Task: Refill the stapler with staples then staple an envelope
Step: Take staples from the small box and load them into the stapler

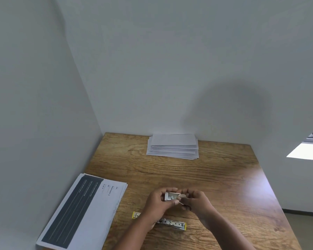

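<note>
Both my hands hold a small open box of staples above the wooden table. My left hand grips the box's left side, with grey staple strips showing inside. My right hand pinches the box's right end and its flap. The yellow stapler lies opened flat on the table just below my hands, its metal channel facing up and its left part hidden by my left forearm. A stack of white envelopes sits at the table's far edge against the wall.
A pile of printed sheets with a dark panel lies at the table's left, overhanging its near-left corner. Walls close the left and far sides. A bright window sill is at the right.
</note>
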